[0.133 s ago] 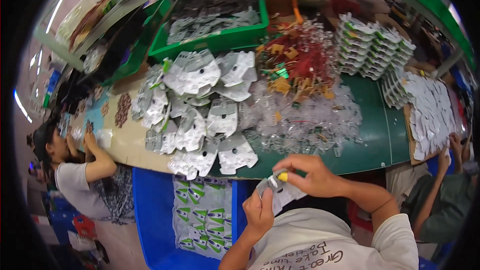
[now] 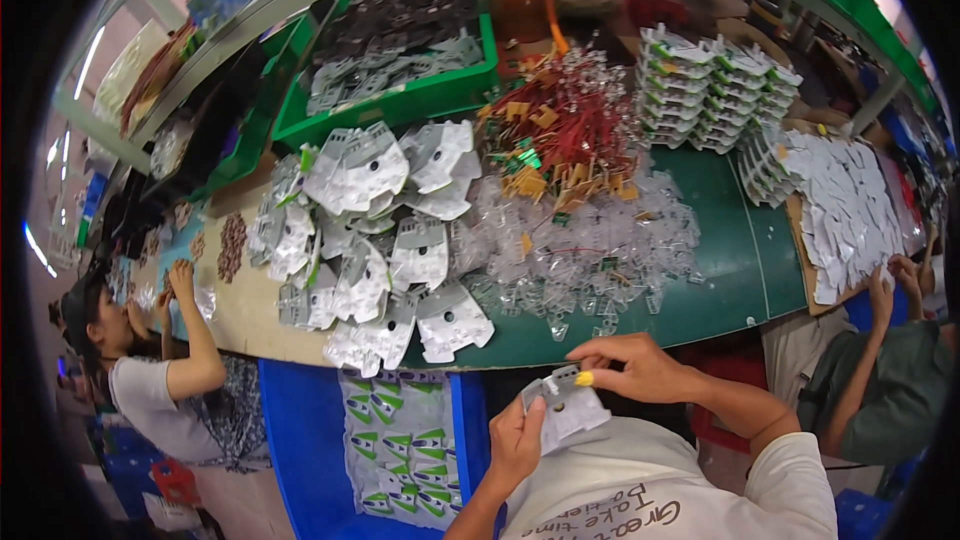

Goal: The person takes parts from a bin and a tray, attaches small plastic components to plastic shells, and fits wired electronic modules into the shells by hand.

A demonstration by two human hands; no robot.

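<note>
A white and grey moulded plastic housing [image 2: 570, 415] with a round dark hole is held in front of my shirt. My left hand [image 2: 515, 440] is closed around its left edge, the thumb lying on the face. My right hand [image 2: 640, 368] is at its upper right corner. Index finger and thumb are apart there, with nothing seen between them; something yellow covers the thumb tip, which is at the housing's edge. Similar housings [image 2: 375, 240] lie heaped on the table ahead. Right of them are clear plastic parts [image 2: 590, 240] and red wires with yellowish pieces [image 2: 570, 130].
A blue bin [image 2: 300, 450] with green-and-white parts stands below the table edge. Beyond the heap is a green crate [image 2: 390, 90]. Stacked housings [image 2: 710, 90] and a pile of white pieces [image 2: 850, 215] are at the right. Co-workers sit at left [image 2: 165, 380] and right [image 2: 885, 390].
My right thumb and index finger have moved apart and slightly off the housing, uncovering its upper part. The housing is still in my left hand. The whole view has shifted a little.
</note>
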